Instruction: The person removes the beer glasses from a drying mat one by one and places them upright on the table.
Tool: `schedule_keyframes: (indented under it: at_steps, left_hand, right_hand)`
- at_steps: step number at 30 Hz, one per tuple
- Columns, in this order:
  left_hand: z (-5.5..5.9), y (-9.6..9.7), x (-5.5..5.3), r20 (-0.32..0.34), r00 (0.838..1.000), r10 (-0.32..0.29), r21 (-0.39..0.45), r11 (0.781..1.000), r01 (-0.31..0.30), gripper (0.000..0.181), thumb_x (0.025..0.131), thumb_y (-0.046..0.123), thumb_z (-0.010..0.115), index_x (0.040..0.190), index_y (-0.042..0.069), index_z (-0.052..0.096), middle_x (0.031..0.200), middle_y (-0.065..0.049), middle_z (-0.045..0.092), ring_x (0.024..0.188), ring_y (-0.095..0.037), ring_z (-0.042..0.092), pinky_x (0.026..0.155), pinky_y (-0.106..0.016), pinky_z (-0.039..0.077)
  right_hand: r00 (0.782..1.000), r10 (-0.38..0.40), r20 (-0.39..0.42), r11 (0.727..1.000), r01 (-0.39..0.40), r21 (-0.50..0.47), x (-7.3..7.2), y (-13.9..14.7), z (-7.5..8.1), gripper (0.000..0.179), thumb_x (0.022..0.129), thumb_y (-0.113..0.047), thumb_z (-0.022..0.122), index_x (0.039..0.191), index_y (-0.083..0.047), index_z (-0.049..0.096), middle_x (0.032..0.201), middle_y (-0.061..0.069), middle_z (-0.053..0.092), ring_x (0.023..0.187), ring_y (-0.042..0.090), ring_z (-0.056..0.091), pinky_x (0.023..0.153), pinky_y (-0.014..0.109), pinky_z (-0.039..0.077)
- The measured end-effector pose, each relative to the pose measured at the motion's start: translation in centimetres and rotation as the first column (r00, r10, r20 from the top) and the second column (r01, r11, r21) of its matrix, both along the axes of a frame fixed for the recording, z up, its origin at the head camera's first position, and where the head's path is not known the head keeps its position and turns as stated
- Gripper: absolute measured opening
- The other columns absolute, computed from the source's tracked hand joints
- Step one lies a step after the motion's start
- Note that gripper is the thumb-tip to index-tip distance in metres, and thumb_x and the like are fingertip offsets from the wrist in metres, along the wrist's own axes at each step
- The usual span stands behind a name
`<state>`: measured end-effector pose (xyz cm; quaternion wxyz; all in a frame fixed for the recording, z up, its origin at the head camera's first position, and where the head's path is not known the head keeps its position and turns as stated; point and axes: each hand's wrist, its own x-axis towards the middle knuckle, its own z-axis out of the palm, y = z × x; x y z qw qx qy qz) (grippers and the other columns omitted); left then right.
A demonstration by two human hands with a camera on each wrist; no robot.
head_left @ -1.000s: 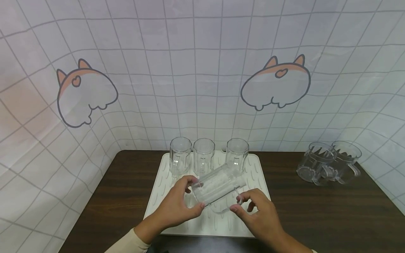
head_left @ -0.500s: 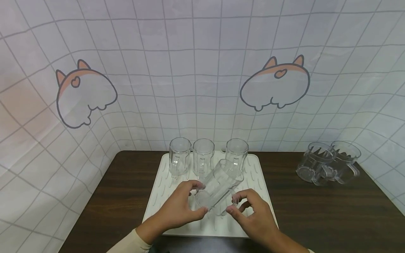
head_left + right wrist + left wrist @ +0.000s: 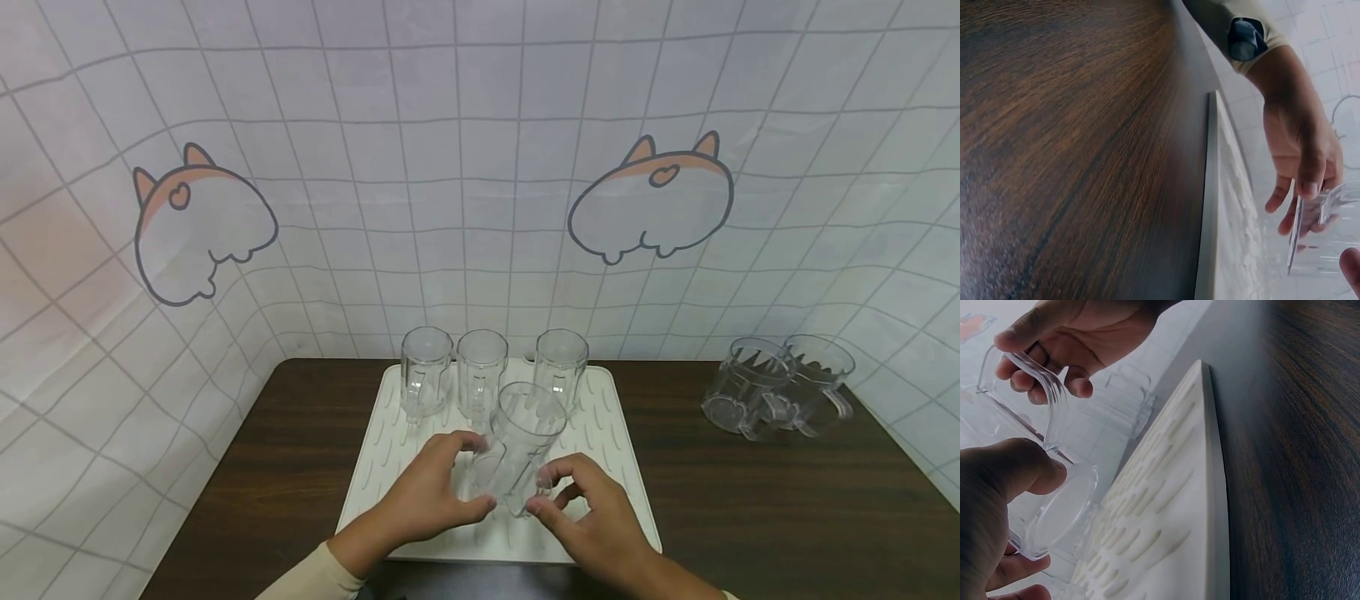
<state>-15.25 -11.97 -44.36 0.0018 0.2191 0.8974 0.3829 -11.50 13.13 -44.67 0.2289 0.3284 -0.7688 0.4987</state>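
Note:
A clear mug (image 3: 528, 417), tilted with its mouth up and away, is held above the white ridged mat (image 3: 607, 467). My left hand (image 3: 423, 496) grips its body near the base, thumb on the near side. With thumb and fingers, my right hand (image 3: 600, 517) pinches the mug's handle (image 3: 1057, 409), seen most plainly in the left wrist view. The mug's base (image 3: 1063, 509) hangs apart from the mat there. Behind it, three more clear mugs stand upright along the mat's back: left mug (image 3: 426, 371), middle mug (image 3: 482, 367), right mug (image 3: 562, 358).
Two clear mugs, a nearer one (image 3: 746, 387) and a farther one (image 3: 821, 375), stand close together at the back right of the dark wooden table (image 3: 720, 500). A white gridded cloth (image 3: 480, 167) with cartoon animals hangs behind and at the sides.
The mug has turned from lying nearly sideways to a steeper tilt, mouth upward. Both hands keep hold of it; the right hand has shifted slightly left with the handle.

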Motion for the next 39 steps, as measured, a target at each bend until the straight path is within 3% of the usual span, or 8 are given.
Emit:
schedule_keyframes:
  at_steps: [12, 17, 24, 35, 39]
  left_hand:
    - [-0.4, 0.4, 0.0, 0.009, 1.0, -0.008, -0.018, 1.0, 0.009, 0.074, 0.078, 0.033, 0.088, 0.139, 0.006, 0.055, 0.131, -0.007, 0.061, 0.122, -0.023, 0.055, 0.099, -0.047, 0.049]
    - [-0.6, 0.6, -0.1, -0.021, 1.0, -0.015, -0.026, 1.0, 0.015, 0.073, 0.077, 0.03, 0.089, 0.137, 0.005, 0.056, 0.129, -0.007, 0.063, 0.121, -0.023, 0.055, 0.097, -0.046, 0.05]
    - [-0.8, 0.8, -0.2, -0.048, 0.999, -0.018, -0.047, 0.999, 0.016, 0.071, 0.077, 0.03, 0.089, 0.135, 0.004, 0.057, 0.127, -0.009, 0.063, 0.121, -0.025, 0.056, 0.097, -0.046, 0.05]
    - [-0.8, 0.9, -0.1, -0.065, 0.998, -0.022, -0.022, 1.0, 0.021, 0.07, 0.075, 0.027, 0.089, 0.136, 0.009, 0.059, 0.126, -0.002, 0.064, 0.121, -0.022, 0.055, 0.098, -0.045, 0.049]
    - [-0.9, 0.9, 0.0, -0.05, 0.999, -0.017, -0.019, 1.0, 0.016, 0.071, 0.077, 0.029, 0.089, 0.137, 0.009, 0.058, 0.127, -0.003, 0.063, 0.122, -0.021, 0.054, 0.099, -0.045, 0.049]
  right_hand:
    - [0.994, 0.102, -0.038, 0.995, -0.102, 0.006, 0.0, -0.6, -0.5, 0.034, 0.087, -0.004, 0.081, 0.112, -0.007, 0.059, 0.103, 0.007, 0.063, 0.076, 0.011, 0.068, 0.067, 0.021, 0.056]
    - [0.987, 0.157, -0.022, 0.987, -0.157, 0.022, 0.2, -0.8, -0.3, 0.038, 0.085, 0.005, 0.079, 0.116, -0.007, 0.06, 0.105, 0.005, 0.064, 0.087, 0.014, 0.067, 0.071, 0.022, 0.057]
    - [0.968, 0.235, -0.082, 0.972, -0.233, 0.033, 0.1, -1.0, -0.4, 0.043, 0.079, 0.018, 0.077, 0.114, 0.0, 0.059, 0.104, 0.01, 0.064, 0.091, 0.019, 0.067, 0.072, 0.022, 0.057]
    - [0.968, 0.241, -0.073, 0.97, -0.239, 0.034, 0.3, -1.2, -0.6, 0.043, 0.078, 0.021, 0.075, 0.11, -0.003, 0.06, 0.105, 0.01, 0.066, 0.092, 0.02, 0.069, 0.075, 0.024, 0.058]
    - [0.969, 0.22, -0.11, 0.975, -0.216, 0.05, 0.2, -1.1, -0.6, 0.03, 0.087, 0.011, 0.074, 0.109, -0.003, 0.06, 0.104, 0.009, 0.066, 0.091, 0.019, 0.069, 0.077, 0.023, 0.057]
